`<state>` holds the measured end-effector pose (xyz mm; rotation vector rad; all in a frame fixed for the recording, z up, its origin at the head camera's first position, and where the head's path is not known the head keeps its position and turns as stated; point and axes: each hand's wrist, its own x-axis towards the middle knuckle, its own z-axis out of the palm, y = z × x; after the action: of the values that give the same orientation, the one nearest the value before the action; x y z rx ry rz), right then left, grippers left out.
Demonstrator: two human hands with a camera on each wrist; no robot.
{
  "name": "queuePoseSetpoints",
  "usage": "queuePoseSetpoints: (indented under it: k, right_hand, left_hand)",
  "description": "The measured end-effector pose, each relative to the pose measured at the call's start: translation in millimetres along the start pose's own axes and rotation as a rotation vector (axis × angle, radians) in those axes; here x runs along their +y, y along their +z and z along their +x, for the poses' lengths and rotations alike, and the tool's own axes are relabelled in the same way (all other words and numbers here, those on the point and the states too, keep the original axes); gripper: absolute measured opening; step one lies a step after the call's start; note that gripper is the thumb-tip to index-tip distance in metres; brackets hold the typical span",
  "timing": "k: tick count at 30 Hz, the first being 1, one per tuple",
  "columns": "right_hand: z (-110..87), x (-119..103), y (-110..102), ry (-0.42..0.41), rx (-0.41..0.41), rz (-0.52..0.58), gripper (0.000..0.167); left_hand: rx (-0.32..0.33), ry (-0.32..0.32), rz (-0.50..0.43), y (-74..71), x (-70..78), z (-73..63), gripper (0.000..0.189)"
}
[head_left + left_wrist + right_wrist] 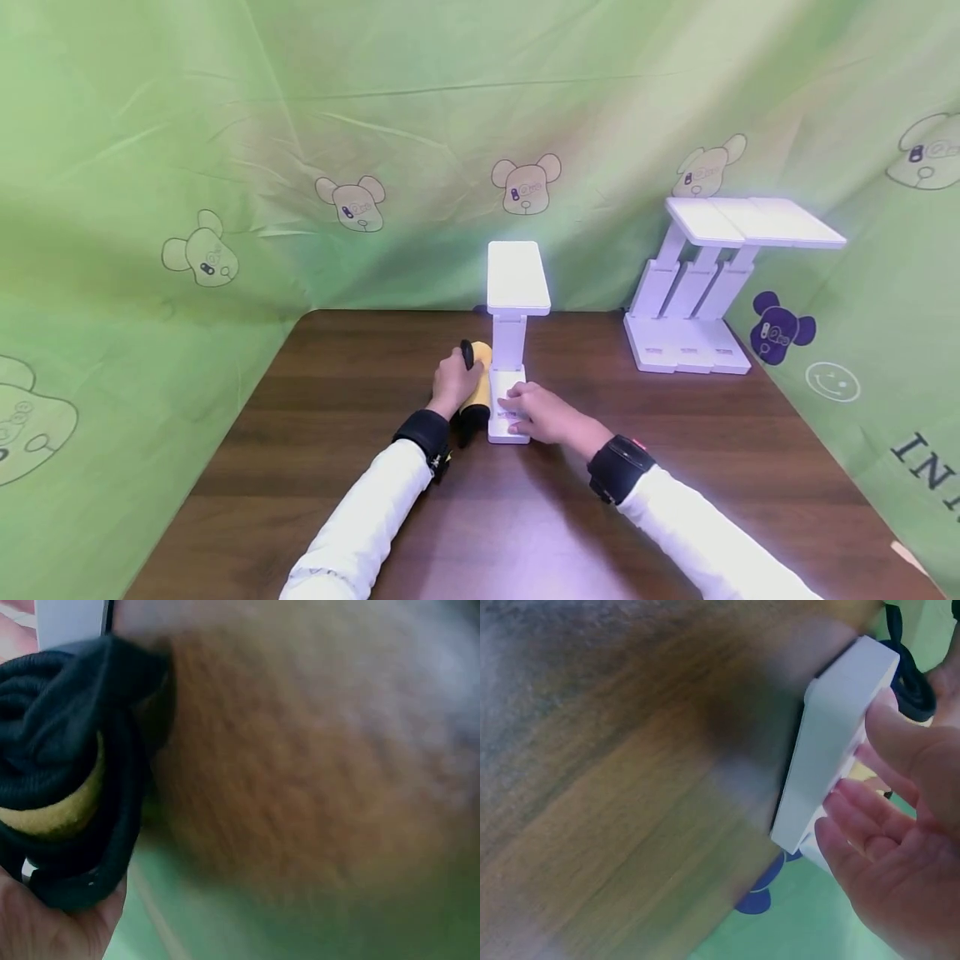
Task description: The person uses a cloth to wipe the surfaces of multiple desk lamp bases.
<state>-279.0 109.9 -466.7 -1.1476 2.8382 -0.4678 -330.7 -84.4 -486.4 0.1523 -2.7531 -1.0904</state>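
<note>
A white desk lamp (pixel 508 337) stands upright in the middle of the table, its flat head lit. Close along the left side of its base lies a rolled yellow-and-black cloth bundle (pixel 476 400), which my left hand (pixel 455 383) grips from the left. Black folded fabric of the bundle (pixel 67 750) fills the left part of the left wrist view, with a yellow band inside. My right hand (pixel 547 412) touches the lamp's base from the right. Seen from the right wrist, its thumb and fingers rest along the edge of the white base (pixel 829 742).
Three more lit white lamps (pixel 686 333) stand side by side at the table's back right. The dark wooden table (pixel 337 375) meets a green curtain (pixel 420 275) with bear prints at its back and sides.
</note>
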Motion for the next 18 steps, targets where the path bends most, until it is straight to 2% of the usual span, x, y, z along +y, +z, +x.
queuePoseSetpoints:
  k: [3, 7, 9, 11, 12, 14, 18]
  right_hand:
    - [-1.1, 2.6, 0.3, -0.013, 0.027, -0.002, 0.048]
    - [-5.5, 5.3, 1.0, -0.025, 0.069, -0.003, 0.047]
    - [-8.3, 6.0, 2.0, -0.034, 0.080, 0.005, 0.046]
    - [-10.2, 6.2, 3.4, -0.045, 0.089, 0.012, 0.046]
    - [-10.5, 6.2, 4.2, -0.050, 0.090, 0.015, 0.045]
    - [-10.0, 5.7, 5.8, -0.064, 0.095, 0.008, 0.045]
    - [-5.4, 3.0, 7.6, -0.073, 0.088, -0.005, 0.045]
  left_hand:
    - [-0.040, 0.088, 0.005, -3.5, 0.1, -13.7, 0.038]
    - [-0.094, 0.196, 0.026, -9.7, -2.7, -49.3, 0.033]
    - [-0.108, 0.233, 0.044, -11.9, -3.9, -66.4, 0.029]
    - [-0.107, 0.254, 0.066, -12.1, -4.6, -74.4, 0.027]
    - [-0.103, 0.257, 0.072, -12.0, -4.0, -74.4, 0.027]
    - [-0.092, 0.237, 0.085, -10.2, -2.9, -65.7, 0.030]
    - [-0.075, 0.160, 0.104, -5.5, -3.3, -28.7, 0.036]
